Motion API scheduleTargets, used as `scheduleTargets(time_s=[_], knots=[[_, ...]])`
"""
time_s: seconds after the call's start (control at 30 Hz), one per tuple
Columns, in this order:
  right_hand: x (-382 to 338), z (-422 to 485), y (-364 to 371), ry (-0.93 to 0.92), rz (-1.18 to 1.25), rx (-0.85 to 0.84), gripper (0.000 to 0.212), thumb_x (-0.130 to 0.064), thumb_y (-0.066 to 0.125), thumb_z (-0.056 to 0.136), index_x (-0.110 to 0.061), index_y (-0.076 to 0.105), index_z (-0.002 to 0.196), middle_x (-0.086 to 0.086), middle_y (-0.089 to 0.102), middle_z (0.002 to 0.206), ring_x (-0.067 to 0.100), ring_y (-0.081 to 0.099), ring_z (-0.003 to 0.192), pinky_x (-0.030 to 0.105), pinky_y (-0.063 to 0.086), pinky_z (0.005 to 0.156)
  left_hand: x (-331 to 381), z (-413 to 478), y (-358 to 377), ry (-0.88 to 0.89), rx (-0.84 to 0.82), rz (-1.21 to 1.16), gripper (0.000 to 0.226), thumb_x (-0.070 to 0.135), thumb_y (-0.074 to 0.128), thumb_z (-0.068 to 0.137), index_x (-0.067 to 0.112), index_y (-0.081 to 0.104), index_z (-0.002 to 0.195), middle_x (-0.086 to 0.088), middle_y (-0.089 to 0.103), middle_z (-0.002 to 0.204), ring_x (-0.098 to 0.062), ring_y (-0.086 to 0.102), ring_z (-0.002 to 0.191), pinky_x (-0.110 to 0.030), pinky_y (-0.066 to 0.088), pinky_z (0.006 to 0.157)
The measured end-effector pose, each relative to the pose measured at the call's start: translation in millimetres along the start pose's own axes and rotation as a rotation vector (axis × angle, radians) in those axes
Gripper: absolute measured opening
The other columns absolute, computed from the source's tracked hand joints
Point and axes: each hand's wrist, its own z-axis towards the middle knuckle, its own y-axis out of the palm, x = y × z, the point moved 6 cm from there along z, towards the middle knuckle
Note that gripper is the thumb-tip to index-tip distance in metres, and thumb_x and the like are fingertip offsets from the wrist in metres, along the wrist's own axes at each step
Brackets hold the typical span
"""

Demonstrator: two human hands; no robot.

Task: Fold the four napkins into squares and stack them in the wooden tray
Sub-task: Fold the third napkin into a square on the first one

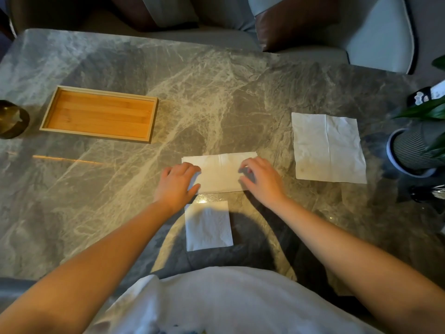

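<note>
A: Where are we w/ the napkins?

B: Mid-fold on one. The half-folded napkin point(220, 172) lies as a long rectangle in front of us, centre crease showing. Our left hand point(178, 183) presses its left end, fingers flat and loose, not gripping. Our right hand point(261, 179) sits on the right end, fingertips curled at the paper. Can't tell if it's pinching a layer or just pressing.

A: Next move?

B: Prob. bring one short end over to the other, line up edges, press the crease. Thin paper, so we'd go slow or the layers slip.

A: And the rest?

B: One folded square point(208, 226) lies just near our body, apart from the one in hand. An open napkin point(328, 147) lies flat to the right, maybe more than one stacked, can't tell. The wooden tray point(49, 112) is far left, nothing in it yet, so stacking hasn't begun.

A: Surface, room?

B: Grey veined marble table point(216, 92), glossy w/ glare. Potted plant point(414, 150) at the right edge, dark round object point(12, 119) at the left, pale chair point(380, 37) across.
</note>
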Motion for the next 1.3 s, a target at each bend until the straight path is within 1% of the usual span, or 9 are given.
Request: scheduleTargets(time_s=[0.17,0.4,0.63,0.83,0.9,1.0,1.13,1.23,1.3], knots=[[-32.5,12.1,38.6,-0.084,-0.133,-0.271,0.038,-0.025,0.064,0.086,-0.023,0.052,0.121,0.000,0.052,0.105,0.020,0.052,0.102,0.036,0.046,0.075,28.5,16.7,21.7,0.091,-0.172,0.130,0.048,0.037,0.050,0.091,0.027,0.039,0.137,0.002,0.037,0.146,-0.019,0.035,0.134,-0.039,0.020,0.109],[6.7,0.2,31.8,0.013,-0.123,-0.272,0.044,-0.021,0.064,0.087,-0.027,0.047,0.127,0.001,0.055,0.103,0.021,0.057,0.094,0.041,0.052,0.073,5.8,5.6,24.0,0.081,-0.204,0.170,0.056,0.036,0.050,0.091,0.026,0.032,0.143,-0.001,0.025,0.154,-0.020,0.026,0.139,-0.041,0.015,0.114],[41.5,-14.1,16.5,0.111,-0.034,-0.272,0.047,-0.022,0.068,0.085,-0.030,0.045,0.125,0.000,0.057,0.107,0.018,0.060,0.089,0.044,0.056,0.074,-30.4,-12.6,8.3,-0.035,-0.113,0.118,0.057,0.036,0.058,0.088,0.017,0.039,0.139,-0.006,0.036,0.147,-0.026,0.035,0.134,-0.047,0.020,0.114],[33.3,-15.2,17.4,0.147,-0.085,-0.219,0.044,-0.029,0.068,0.085,-0.026,0.046,0.123,-0.005,0.055,0.085,0.014,0.059,0.075,0.039,0.055,0.065,-14.6,-16.5,-5.3,-0.048,0.045,-0.004,0.035,0.022,0.059,0.087,0.018,0.054,0.121,-0.003,0.054,0.124,-0.028,0.049,0.114,-0.042,0.033,0.097],[27.6,-15.3,22.6,0.202,-0.005,-0.205,0.046,-0.028,0.068,0.085,-0.023,0.046,0.125,-0.006,0.058,0.080,0.013,0.058,0.071,0.037,0.054,0.066,-2.3,-11.9,-6.2,-0.023,0.055,-0.047,0.033,0.021,0.056,0.087,0.019,0.055,0.120,-0.002,0.056,0.120,-0.026,0.050,0.112,-0.040,0.033,0.095],[15.4,-14.5,38.2,0.321,0.264,-0.253,0.049,-0.024,0.065,0.087,-0.016,0.043,0.131,-0.001,0.067,0.086,0.014,0.063,0.081,0.034,0.052,0.078,15.0,1.3,0.7,-0.009,-0.003,-0.060,0.039,0.031,0.054,0.088,0.020,0.050,0.125,0.000,0.053,0.128,-0.023,0.045,0.121,-0.039,0.028,0.100],[-1.5,-12.6,48.1,0.371,0.577,-0.386,0.031,-0.008,0.055,0.091,-0.007,0.053,0.122,0.007,0.071,0.093,0.017,0.064,0.075,0.036,0.054,0.079,30.2,19.0,26.2,-0.037,-0.198,-0.062,0.056,0.045,0.050,0.090,0.020,0.037,0.138,-0.001,0.032,0.151,-0.022,0.026,0.139,-0.050,0.016,0.113],[3.7,-7.0,29.1,0.206,0.347,-0.292,0.024,-0.006,0.056,0.089,-0.014,0.061,0.112,0.003,0.067,0.105,0.016,0.062,0.096,0.039,0.052,0.090,35.9,31.2,41.9,0.017,-0.311,-0.015,0.062,0.046,0.049,0.090,0.023,0.028,0.143,0.001,0.011,0.159,-0.019,0.007,0.147,-0.057,0.005,0.115],[13.3,-5.6,15.7,0.098,0.092,-0.225,0.031,-0.006,0.056,0.088,-0.018,0.060,0.116,0.000,0.059,0.122,0.019,0.052,0.112,0.041,0.048,0.095,37.3,37.4,46.6,0.089,-0.355,-0.016,0.056,0.033,0.051,0.092,0.026,0.027,0.142,0.003,0.004,0.160,-0.018,-0.001,0.147,-0.057,0.001,0.115]])
